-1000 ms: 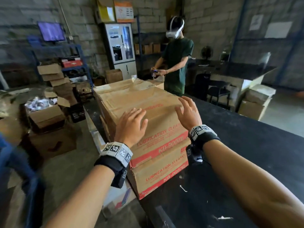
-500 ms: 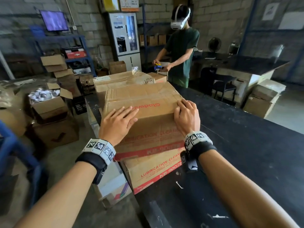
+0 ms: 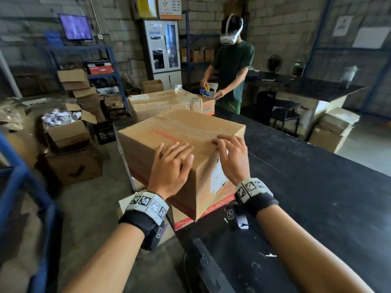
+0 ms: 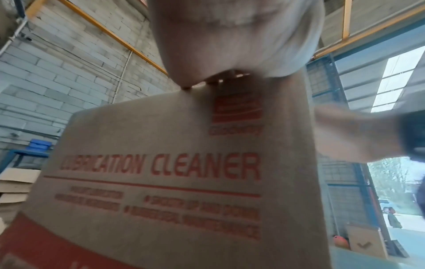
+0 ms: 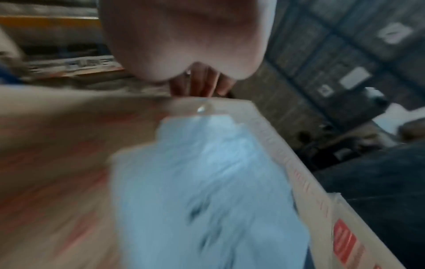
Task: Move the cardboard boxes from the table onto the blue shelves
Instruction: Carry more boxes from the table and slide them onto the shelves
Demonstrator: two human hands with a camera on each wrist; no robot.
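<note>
now both hands flat on top cardboard box [image 3: 182, 132]: left hand [image 3: 171, 168], right hand [image 3: 232, 157].

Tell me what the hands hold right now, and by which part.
Neither has a grip: left hand and right hand rest on the top cardboard box, near its front edge.

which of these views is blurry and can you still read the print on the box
Head view: mostly sharp, edges bowed by the wide lens, both hands on the top box. Left wrist view: slight blur, yet "LUBRICATION CLEANER" on the box side reads; the left hand is an unfocused mass. Right wrist view: heavy motion smear, the white label unreadable, the right hand soft.
</note>
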